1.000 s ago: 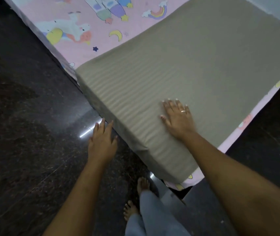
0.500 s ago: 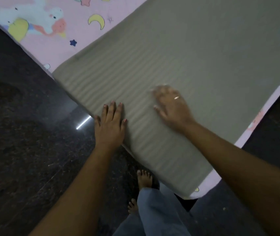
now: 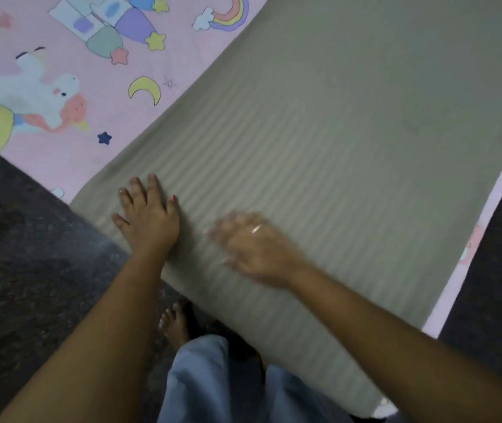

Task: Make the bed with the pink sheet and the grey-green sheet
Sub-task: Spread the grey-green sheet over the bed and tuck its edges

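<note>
The grey-green sheet (image 3: 350,123), faintly striped, lies flat over the near end of the bed and drapes over the edge toward me. Beneath it the pink sheet (image 3: 69,65), printed with unicorns, moons and stars, covers the far left of the bed and shows as a thin strip along the right edge. My left hand (image 3: 147,215) rests flat, fingers spread, on the grey-green sheet near its left corner. My right hand (image 3: 256,248), wearing a ring, is blurred with motion, palm down on the same sheet just right of the left hand. Neither hand holds anything.
Dark speckled stone floor (image 3: 30,285) lies to the left and at the right (image 3: 494,270) of the bed. My bare foot (image 3: 175,326) and light blue trouser legs (image 3: 201,383) stand close against the bed's near edge.
My left hand went from hanging over the floor onto the grey-green sheet and slid further up it. My right hand swept leftward across the sheet. The view shifted closer over the bed.
</note>
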A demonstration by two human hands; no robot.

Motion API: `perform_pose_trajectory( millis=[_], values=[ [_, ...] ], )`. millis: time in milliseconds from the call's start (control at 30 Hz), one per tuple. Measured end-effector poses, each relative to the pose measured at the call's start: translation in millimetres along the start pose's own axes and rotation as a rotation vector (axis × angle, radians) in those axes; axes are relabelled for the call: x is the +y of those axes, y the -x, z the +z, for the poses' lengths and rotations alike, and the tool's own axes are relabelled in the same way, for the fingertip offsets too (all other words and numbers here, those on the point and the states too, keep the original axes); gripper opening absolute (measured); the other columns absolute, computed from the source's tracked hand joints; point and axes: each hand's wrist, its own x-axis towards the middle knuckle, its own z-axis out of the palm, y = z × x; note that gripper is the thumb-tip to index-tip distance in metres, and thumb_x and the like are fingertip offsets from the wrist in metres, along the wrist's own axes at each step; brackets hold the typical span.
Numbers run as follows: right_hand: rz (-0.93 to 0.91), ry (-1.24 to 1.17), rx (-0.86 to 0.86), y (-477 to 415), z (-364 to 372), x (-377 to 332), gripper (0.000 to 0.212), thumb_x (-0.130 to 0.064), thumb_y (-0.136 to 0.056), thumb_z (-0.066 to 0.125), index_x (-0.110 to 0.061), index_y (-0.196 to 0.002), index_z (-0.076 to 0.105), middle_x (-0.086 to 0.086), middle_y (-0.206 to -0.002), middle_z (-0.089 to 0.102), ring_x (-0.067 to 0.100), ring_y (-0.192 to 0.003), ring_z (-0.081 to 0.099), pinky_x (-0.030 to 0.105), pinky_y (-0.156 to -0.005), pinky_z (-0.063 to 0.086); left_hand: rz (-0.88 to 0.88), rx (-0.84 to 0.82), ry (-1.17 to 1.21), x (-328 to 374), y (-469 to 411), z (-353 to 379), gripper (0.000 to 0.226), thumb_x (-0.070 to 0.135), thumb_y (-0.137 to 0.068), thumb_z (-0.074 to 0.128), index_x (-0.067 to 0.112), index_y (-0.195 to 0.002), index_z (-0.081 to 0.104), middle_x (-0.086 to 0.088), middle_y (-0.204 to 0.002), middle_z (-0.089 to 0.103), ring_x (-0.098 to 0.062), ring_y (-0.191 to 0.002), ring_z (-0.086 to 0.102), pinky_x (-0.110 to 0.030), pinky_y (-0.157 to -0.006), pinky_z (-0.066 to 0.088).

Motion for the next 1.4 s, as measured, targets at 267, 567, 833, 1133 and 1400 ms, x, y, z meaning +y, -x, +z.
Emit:
perform_pose_trajectory(
  millis=[267,567,833,1133,1400],
  values=[
    [1.260,0.225,0.164,-21,-43,118,0.064,-0.048,-0.097,0.026,-0.014,-0.151,0.019,0.010,-0.157,0.019,0.030,-0.145,0.015,0.051,-0.116,0.013,0.111,0.105,-0.056,-3,-63,-6,0.059,0.048,-0.099,0.024,0.030,-0.152,0.005,0.001,-0.160,-0.003,-0.022,-0.147,-0.007,-0.057,-0.114,-0.006],
    [0.467,0.010,-0.063,-211,30,-57,0.057,-0.044,-0.094,0.024,-0.022,-0.145,0.038,-0.003,-0.151,0.037,0.020,-0.139,0.034,0.046,-0.112,0.026,0.264,0.025,-0.102,-58,-119,-52,0.052,0.041,-0.101,0.020,0.035,-0.151,0.007,0.003,-0.160,-0.001,-0.017,-0.147,-0.007,-0.048,-0.117,-0.004],
    [0.933,0.110,0.018,-233,-21,68,0.067,-0.056,-0.094,0.015,-0.023,-0.152,0.013,-0.001,-0.160,0.012,0.022,-0.147,0.008,0.042,-0.116,0.008,0.214,0.104,-0.070,-112,-177,-80,0.057,0.053,-0.097,0.014,0.035,-0.151,0.009,0.000,-0.160,0.001,-0.023,-0.147,-0.003,-0.051,-0.115,-0.002],
    [0.092,0.001,-0.152,-351,44,-92,0.052,-0.043,-0.095,0.029,-0.028,-0.143,0.039,-0.004,-0.149,0.040,0.020,-0.138,0.036,0.047,-0.113,0.023,-0.396,0.175,0.261,-144,-202,-112,0.053,0.041,-0.101,0.025,0.032,-0.152,0.010,-0.002,-0.160,-0.003,-0.028,-0.147,-0.005,-0.060,-0.112,0.003],
    [0.787,0.155,0.107,-363,-39,136,0.068,-0.058,-0.093,0.017,-0.024,-0.152,0.012,-0.001,-0.160,0.012,0.021,-0.147,0.009,0.038,-0.117,0.002,-0.037,0.277,0.102,-132,-295,-159,0.054,0.033,-0.101,0.034,0.027,-0.151,0.015,-0.003,-0.160,0.001,-0.025,-0.147,-0.003,-0.057,-0.113,0.003]
  ],
)
